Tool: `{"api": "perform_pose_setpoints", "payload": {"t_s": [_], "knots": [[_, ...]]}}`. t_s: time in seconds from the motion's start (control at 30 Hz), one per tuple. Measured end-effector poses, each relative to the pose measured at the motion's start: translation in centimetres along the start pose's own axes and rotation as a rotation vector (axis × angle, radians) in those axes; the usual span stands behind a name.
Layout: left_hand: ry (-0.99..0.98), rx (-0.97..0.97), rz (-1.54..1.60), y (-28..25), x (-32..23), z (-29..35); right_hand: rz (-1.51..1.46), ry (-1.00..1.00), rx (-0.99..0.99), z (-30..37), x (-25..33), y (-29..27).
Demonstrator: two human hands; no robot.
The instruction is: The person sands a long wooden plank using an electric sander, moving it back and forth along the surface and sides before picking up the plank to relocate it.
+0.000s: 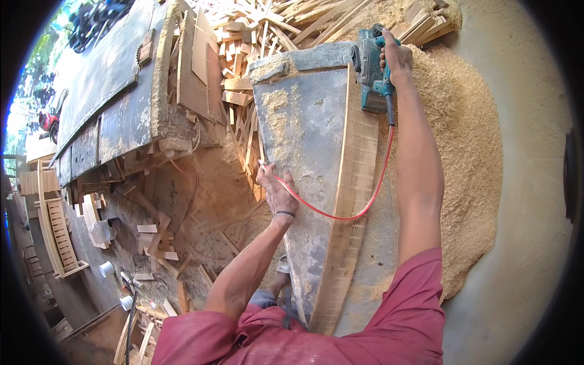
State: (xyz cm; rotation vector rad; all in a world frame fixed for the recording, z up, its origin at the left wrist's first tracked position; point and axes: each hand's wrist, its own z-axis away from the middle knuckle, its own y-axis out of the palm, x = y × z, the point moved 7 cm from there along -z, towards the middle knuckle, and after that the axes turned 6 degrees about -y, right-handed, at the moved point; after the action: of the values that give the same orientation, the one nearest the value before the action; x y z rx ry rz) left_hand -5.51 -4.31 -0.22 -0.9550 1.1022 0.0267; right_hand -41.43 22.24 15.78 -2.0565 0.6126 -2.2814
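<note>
My right hand (396, 56) is wrapped round the handle of a teal electric hand planer (371, 79). The planer rests at the far end of a long wooden plank (353, 164), which lies lengthwise on a worn grey workbench (310, 128). A red power cord (347, 217) runs from the planer's back and loops over the plank to my left hand (280, 193). That hand is closed on the cord at the bench's left edge, and a short pale end shows above the fingers.
Sawdust and shavings (468, 164) are heaped along the bench's right side against the wall. Wood offcuts (243, 79) pile up beyond the far end. Leftward stands a large dark-topped table (109, 103); a slatted wooden piece (56, 231) and scraps lie lower left.
</note>
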Motion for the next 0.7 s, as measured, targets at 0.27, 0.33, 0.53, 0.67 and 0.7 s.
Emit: {"api": "perform_pose_setpoints", "payload": {"t_s": [0.27,0.33,0.53,0.67,0.7], "knots": [[-0.028,0.004,0.012,-0.7,-1.0,0.3,-0.057,0.112,0.072,2.4,-0.6,-0.3],[-0.033,0.008,0.031,-0.5,-1.0,0.3,-0.073,0.126,0.085,3.3,-1.2,-0.5],[0.018,-0.02,0.035,-0.6,-0.7,-0.5,-0.113,0.109,0.126,6.6,-1.4,-1.1],[0.01,-0.002,0.03,-0.3,-0.7,0.0,-0.087,0.154,0.117,8.8,-2.2,-2.6],[-0.002,0.005,0.03,-0.2,-0.6,0.0,-0.084,0.163,0.117,9.6,-2.4,-2.9]]}}
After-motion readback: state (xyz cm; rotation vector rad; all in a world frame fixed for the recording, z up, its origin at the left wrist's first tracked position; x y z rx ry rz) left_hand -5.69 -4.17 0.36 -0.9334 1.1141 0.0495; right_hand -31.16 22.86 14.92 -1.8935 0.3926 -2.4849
